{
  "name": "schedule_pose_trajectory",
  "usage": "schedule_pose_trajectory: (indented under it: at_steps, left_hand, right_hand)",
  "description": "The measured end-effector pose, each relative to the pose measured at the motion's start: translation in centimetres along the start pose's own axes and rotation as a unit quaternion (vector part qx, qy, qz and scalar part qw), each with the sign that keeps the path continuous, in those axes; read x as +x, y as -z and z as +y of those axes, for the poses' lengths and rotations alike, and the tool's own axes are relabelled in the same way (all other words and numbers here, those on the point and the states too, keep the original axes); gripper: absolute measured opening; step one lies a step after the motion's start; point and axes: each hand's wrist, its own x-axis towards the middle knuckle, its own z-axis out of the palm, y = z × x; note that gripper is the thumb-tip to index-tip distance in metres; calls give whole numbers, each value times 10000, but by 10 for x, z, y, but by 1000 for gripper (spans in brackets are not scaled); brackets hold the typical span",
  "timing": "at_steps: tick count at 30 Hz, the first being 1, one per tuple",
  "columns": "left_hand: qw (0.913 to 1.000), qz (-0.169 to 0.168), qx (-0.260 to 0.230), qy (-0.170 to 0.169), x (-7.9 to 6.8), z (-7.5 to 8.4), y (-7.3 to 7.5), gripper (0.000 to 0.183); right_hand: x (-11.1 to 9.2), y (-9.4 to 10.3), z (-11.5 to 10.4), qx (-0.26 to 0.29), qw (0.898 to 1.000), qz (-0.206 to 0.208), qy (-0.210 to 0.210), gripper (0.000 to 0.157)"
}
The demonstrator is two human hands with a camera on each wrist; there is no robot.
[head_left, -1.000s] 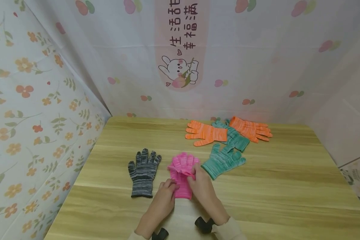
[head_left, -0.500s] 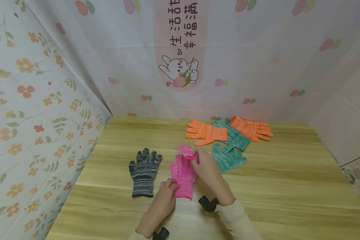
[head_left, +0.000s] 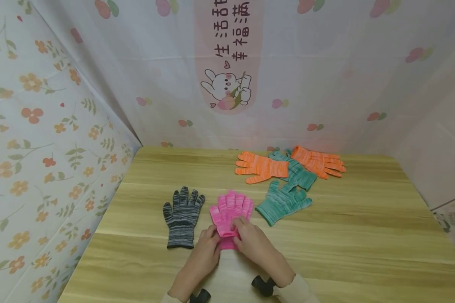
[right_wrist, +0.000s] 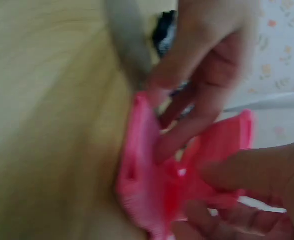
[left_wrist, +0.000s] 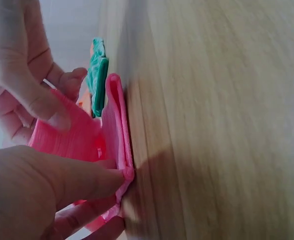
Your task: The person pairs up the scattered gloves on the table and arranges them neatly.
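Two pink knit gloves lie one over the other at the table's front middle. The upper pink glove [head_left: 231,206] has its fingers pointing away and its cuff lifted off the lower pink glove [head_left: 228,243], as both wrist views show. My left hand [head_left: 207,247] pinches the lower glove's cuff edge at its left side, thumb on top in the left wrist view. My right hand [head_left: 255,243] holds the upper glove near its cuff, on the right side. In the right wrist view the upper glove's raised cuff [right_wrist: 232,137] stands apart from the lower one.
A black-grey glove [head_left: 183,219] lies flat to the left. To the right is a green glove [head_left: 282,204]. Behind it, another green glove [head_left: 301,174] lies partly under a left orange glove [head_left: 261,167] and beside a right orange glove [head_left: 318,162]. A printed curtain [head_left: 167,75] hangs behind.
My right hand has carried the upper pink glove away from me, then back down over the lower one, with its fingers spread out flat. My left hand has stayed at the lower cuff.
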Motion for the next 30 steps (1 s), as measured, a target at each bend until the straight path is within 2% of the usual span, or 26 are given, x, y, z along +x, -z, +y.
schedule_pose_trajectory:
  at_steps: [3,7,10,14,19,23,30]
  left_hand:
    - [10000,67,20,-39,0,-1,0,21]
    - [10000,87,-26,-18,1,-1,1,24]
    - [10000,82,-22,1,2,-1,2,25]
    - [10000,23,-45,51,3,-1,1,28]
    - [9974,-104,-622,336,1,-5,-1,37]
    - [9929,-80,-1068,522,0,-8,-2,38]
    - [9894,-66,-1225,778,2,-10,1,39]
  right_hand:
    - [-3,-6,4,-295,9987,406,83,19]
    - [-6,-14,6,-725,9921,1016,99,24]
    - [-7,-20,4,-875,9891,1180,-45,23]
    - [-8,-26,2,-871,9890,1187,-108,19]
    - [-8,-29,3,-842,9883,1251,212,17]
    - [-8,-28,6,-897,9898,991,492,16]
    - [-8,-28,12,-1326,9847,720,875,15]
